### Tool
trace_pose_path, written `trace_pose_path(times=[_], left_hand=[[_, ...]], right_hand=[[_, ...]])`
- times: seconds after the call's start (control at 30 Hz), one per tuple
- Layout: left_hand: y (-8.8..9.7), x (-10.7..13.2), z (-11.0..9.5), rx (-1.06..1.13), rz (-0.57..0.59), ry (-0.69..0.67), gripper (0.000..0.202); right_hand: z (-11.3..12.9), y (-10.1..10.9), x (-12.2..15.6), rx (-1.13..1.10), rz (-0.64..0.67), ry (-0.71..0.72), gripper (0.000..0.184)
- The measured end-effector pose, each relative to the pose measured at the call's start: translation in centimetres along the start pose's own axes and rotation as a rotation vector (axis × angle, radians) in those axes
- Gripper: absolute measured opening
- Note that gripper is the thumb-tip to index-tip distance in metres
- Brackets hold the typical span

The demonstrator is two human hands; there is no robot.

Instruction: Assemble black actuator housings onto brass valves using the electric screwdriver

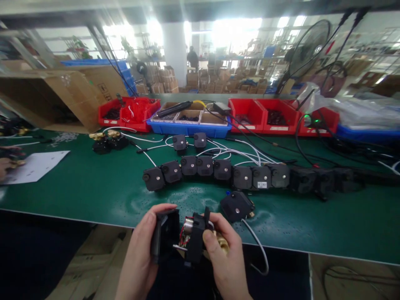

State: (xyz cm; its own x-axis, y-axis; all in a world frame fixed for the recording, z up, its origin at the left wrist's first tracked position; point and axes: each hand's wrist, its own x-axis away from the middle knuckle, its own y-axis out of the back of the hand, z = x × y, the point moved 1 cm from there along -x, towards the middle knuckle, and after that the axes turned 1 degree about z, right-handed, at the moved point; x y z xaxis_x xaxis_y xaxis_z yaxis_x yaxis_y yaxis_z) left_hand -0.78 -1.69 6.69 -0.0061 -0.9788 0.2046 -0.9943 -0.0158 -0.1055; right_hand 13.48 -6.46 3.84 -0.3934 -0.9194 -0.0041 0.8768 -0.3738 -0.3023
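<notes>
My left hand (142, 246) is wrapped round a hollow black plastic cover (162, 237), its open side facing right. In my right hand (226, 254) is a valve actuator (196, 237) with a black body, a small silver motor, red wires and a thin metal shaft showing on its left side. Brass (222, 243) shows between the right fingers. The cover and the actuator are a small gap apart, held just over the bench's front edge. Beyond my right hand lies a closed black actuator unit (237, 206) with a grey cable (259, 246) hanging over the edge.
A curved row of black actuator units (204, 166) crosses the green bench (103, 196), with white cables behind it. Red bins (246, 116) and a blue divided tray (190, 130) line the back. At left are a cardboard box (62, 100), a paper sheet (40, 166) and another person's hand (4, 168).
</notes>
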Motion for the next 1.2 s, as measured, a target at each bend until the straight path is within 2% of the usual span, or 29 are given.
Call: trace_pose_path(times=[0.3,0.47,0.57,0.7,0.8,0.9,1.0,1.1,1.2], left_hand=[[-0.8,0.4,-1.0,-0.366,0.010,-0.188,0.046],[-1.0,0.5,-1.2,-0.418,0.076,-0.181,0.047],[-0.9,0.4,-0.4,-0.341,0.081,-0.126,0.049],[-1.1,0.6,0.7,-0.170,0.035,-0.018,0.054],[-1.6,1.2,0.6,-0.180,-0.021,-0.005,0.043],[-1.8,1.5,0.0,-0.169,-0.068,-0.003,0.036],[-1.9,1.4,-0.5,0.037,-0.039,0.143,0.044],[-1.8,1.3,-0.6,0.201,-0.024,0.261,0.044],[-1.6,1.2,-0.2,0.196,-0.026,0.247,0.047]], right_hand=[[0.6,0.2,0.2,0.260,0.014,0.203,0.021],[1.1,0.4,-0.1,0.347,-0.004,0.240,0.021],[1.3,0.5,-0.1,0.396,-0.019,0.277,0.021],[2.1,0.4,0.4,0.544,-0.096,0.468,0.017],[2.8,0.2,0.8,0.631,-0.137,0.573,0.018],[3.5,0.2,0.7,0.611,-0.065,0.482,0.016],[4.1,0.6,0.2,0.547,-0.054,0.380,0.016],[4.5,0.7,0.0,0.552,-0.112,0.418,0.017],[4.6,0.4,0.2,0.576,-0.097,0.458,0.017]])
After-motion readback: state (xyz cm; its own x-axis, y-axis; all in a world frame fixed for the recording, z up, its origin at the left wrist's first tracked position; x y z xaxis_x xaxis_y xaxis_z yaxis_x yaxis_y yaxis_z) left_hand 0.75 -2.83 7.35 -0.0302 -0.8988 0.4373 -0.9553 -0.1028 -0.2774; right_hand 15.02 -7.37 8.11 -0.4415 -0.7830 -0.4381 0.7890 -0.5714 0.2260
